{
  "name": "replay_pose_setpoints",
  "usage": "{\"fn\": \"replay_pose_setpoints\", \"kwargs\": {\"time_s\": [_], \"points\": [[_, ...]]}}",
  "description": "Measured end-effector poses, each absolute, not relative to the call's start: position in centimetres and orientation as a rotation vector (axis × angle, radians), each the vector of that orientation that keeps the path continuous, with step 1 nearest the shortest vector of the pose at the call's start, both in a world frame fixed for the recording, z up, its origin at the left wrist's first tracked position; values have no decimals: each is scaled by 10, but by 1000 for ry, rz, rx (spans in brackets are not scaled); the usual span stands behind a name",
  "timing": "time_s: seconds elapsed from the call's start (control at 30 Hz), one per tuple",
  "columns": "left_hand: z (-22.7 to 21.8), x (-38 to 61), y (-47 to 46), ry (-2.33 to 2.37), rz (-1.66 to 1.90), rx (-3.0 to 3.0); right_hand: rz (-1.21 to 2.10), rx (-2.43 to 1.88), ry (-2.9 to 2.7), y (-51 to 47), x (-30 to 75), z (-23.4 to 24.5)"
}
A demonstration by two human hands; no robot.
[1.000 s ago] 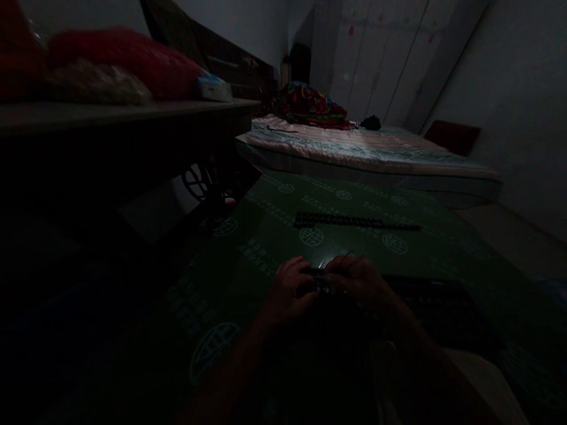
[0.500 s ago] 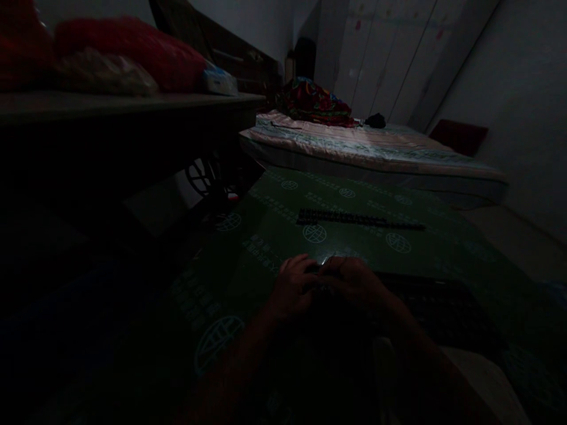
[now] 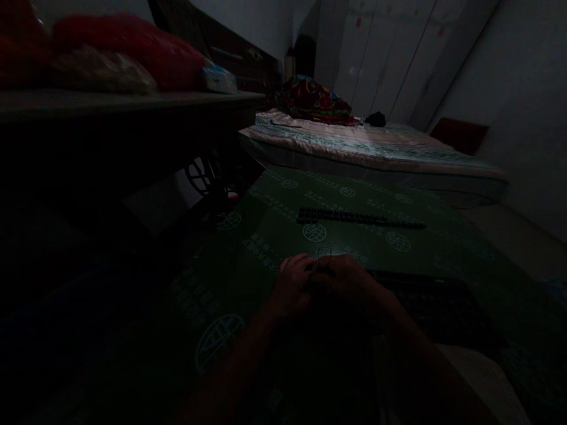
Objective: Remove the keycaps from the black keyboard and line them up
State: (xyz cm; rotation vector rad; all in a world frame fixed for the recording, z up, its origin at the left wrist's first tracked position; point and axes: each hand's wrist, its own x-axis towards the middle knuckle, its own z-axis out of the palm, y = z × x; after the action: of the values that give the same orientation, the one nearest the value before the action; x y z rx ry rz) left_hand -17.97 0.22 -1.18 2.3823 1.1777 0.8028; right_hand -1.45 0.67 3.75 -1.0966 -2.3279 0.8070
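A black keyboard lies on the green table in front of me, its left part lost in shadow under my hands. Over that left part, my left hand has its fingers bent and touches or nearly touches my right hand. What it holds, if anything, is too dark to make out. My right hand is closed, and a thin wire loop sticks up from its fingertips. Farther back, small black pieces that look like keycaps are laid out in long rows.
The green tabletop carries printed white globes and lettering. A pale cloth-like shape is by my right forearm. Beyond the table stands a bed with a bundled red blanket. At left, a dark bench bears red bags.
The wire loop now stands up clear above my right fingertips, where a bright glint showed before. My right hand has shifted slightly left and turned; my left hand has barely moved.
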Motion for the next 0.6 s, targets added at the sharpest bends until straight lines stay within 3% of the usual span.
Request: {"fn": "replay_pose_setpoints", "kwargs": {"time_s": [0.6], "points": [[7,-178,2,1220,582,2351,565,-1230,-2220,9,-10,15]]}}
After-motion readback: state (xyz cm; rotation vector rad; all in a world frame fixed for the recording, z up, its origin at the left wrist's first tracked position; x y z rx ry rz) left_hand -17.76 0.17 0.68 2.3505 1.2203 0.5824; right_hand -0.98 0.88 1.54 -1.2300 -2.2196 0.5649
